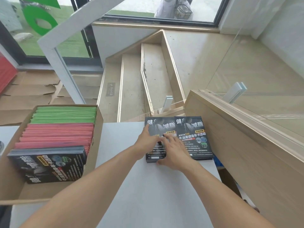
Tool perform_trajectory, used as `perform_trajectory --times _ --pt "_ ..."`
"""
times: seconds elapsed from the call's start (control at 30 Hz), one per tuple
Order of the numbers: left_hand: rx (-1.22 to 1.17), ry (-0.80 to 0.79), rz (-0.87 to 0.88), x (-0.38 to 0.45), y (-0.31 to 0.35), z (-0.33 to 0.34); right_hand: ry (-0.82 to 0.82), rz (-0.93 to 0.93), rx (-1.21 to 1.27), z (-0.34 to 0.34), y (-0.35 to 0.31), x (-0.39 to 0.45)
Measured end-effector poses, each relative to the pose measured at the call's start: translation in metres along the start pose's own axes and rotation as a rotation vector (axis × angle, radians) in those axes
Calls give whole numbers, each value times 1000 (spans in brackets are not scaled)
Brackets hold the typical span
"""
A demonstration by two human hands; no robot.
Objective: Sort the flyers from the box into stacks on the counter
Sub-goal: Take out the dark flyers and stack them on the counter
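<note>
On counter [131,178]: both hands flat atop left flyer stack [152,155].

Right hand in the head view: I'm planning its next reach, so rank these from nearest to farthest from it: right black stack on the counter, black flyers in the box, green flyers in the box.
From the right hand:
1. Right black stack, just beside it on its right.
2. Black flyers at the box's near end, far left.
3. Green flyers at the box's far end, left.
</note>
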State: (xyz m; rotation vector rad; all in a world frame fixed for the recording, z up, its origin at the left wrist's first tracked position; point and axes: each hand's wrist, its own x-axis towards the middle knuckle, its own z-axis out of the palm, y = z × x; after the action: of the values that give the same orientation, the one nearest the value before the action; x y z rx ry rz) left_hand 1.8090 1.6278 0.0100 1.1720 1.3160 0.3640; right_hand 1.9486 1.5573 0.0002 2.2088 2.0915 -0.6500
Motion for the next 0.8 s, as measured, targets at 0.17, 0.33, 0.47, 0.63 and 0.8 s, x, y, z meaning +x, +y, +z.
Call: perform_trajectory --times 0.17,0.33,0.47,0.63,0.8 --pt "76 26 71 -11 -5 -1 -50 -12 -58 -12 -7 4" --pt "93 176 279 -59 -17 -32 -161 25 -114 -32 -27 2" --pt "36 437 497 -106 -31 -93 33 -126 28 -41 -90 -5" --pt "357 740 496 -154 -67 -176 205 -534 61 -21 -199 -22" --pt "884 643 304 -167 -122 -225 231 -627 -188 17 -261 -25"
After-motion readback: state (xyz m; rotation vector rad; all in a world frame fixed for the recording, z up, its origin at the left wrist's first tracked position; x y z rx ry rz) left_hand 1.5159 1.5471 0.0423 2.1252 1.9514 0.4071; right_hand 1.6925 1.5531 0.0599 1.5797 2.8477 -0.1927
